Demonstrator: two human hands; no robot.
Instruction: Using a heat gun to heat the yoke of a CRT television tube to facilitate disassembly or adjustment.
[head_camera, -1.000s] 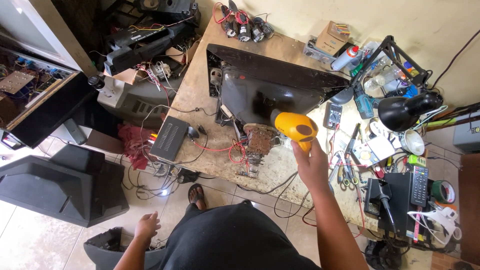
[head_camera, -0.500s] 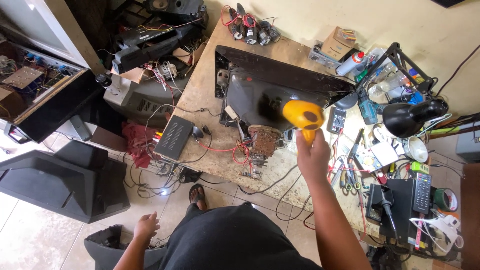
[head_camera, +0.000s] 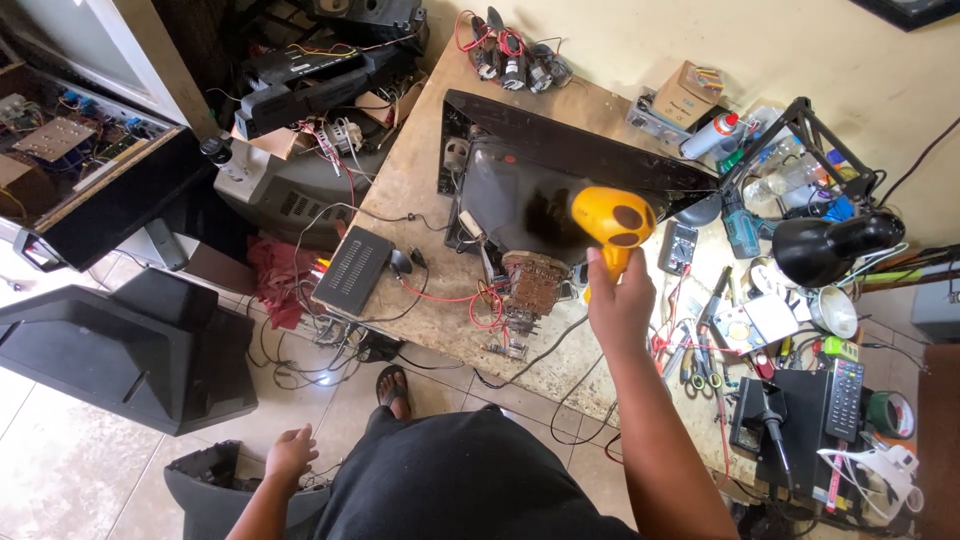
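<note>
The right hand (head_camera: 620, 305) has its fingers clamped on the handle of a yellow blower (head_camera: 608, 222), aimed at the opened television (head_camera: 540, 190) on the desk (head_camera: 420, 190). The left hand (head_camera: 290, 455) hangs at seven o'clock, fingers loosely apart, just above a dark bin (head_camera: 205, 490) on the floor.

We are in an electronics repair workshop, and the cluttered workbench (head_camera: 430, 200) tells us so. On its middle lies an opened television (head_camera: 540, 180), tube bare, with its circuit board (head_camera: 528, 288) and red wires spilling out just in front of it. Right of the television we see a multimeter (head_camera: 680, 247), a black desk lamp (head_camera: 835, 248), pliers and a soldering iron (head_camera: 770, 440). Left of the television, off the bench, stand another grey set (head_camera: 290, 195) and an empty black rear casing (head_camera: 120, 345) on the tiled floor.
</note>
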